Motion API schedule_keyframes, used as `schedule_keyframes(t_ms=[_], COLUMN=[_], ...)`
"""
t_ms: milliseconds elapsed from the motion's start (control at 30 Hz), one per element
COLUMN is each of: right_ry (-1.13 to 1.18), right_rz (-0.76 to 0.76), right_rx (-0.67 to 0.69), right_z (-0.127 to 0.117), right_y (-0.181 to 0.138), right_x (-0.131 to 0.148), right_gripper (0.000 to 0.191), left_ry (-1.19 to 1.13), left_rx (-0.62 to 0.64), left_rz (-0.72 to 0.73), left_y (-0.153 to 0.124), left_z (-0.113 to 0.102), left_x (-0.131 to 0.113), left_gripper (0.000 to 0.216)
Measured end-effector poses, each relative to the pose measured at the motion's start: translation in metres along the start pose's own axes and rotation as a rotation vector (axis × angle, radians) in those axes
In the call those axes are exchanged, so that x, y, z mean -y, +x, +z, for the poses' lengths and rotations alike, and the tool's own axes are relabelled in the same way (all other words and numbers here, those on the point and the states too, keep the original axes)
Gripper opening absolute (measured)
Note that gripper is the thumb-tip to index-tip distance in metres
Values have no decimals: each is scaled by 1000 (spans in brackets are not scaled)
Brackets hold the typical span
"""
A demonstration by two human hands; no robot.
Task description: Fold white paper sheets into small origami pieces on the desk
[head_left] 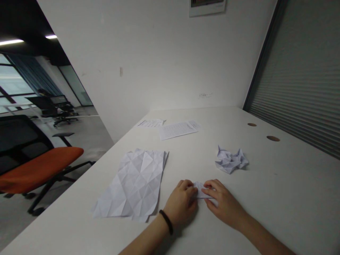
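A small piece of folded white paper (201,194) lies on the white table between my hands. My left hand (182,200), with a dark band at the wrist, has its fingers curled onto the paper's left end. From the other side, my right hand (221,202) grips the right end between thumb and fingers. Tight pleats show along the paper's upper edge, and both its ends are covered by my fingers. Left of my hands spreads a large creased sheet (138,180). Beyond my right hand sits a folded paper shape (230,160) with raised points.
Printed sheets (177,130) lie toward the back of the table (265,191), near the wall (170,53). Two round holes pierce the tabletop at right, one being this cable hole (273,138). An orange-seated chair (47,166) stands past the left edge.
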State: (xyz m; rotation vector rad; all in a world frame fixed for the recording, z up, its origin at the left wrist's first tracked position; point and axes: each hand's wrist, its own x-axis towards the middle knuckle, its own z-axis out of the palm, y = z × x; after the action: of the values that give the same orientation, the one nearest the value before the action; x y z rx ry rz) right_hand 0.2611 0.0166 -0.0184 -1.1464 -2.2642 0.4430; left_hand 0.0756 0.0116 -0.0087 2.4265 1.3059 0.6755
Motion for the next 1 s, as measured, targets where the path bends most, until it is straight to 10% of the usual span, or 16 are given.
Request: schedule_keyframes(t_ms=[467, 767, 1000], right_ry=[136, 189, 177], right_rz=[61, 88, 96], right_rx=[-44, -92, -143], right_z=[4, 11, 7], right_y=[2, 3, 4], right_x=[4, 1, -11], right_gripper=[24, 30, 27], left_ry=[-248, -398, -242], left_rx=[-190, -339, -207], left_rz=[-107, 22, 194], left_y=[4, 3, 6], left_z=[6, 18, 11], left_x=[-8, -4, 6], left_gripper=[18, 58, 24])
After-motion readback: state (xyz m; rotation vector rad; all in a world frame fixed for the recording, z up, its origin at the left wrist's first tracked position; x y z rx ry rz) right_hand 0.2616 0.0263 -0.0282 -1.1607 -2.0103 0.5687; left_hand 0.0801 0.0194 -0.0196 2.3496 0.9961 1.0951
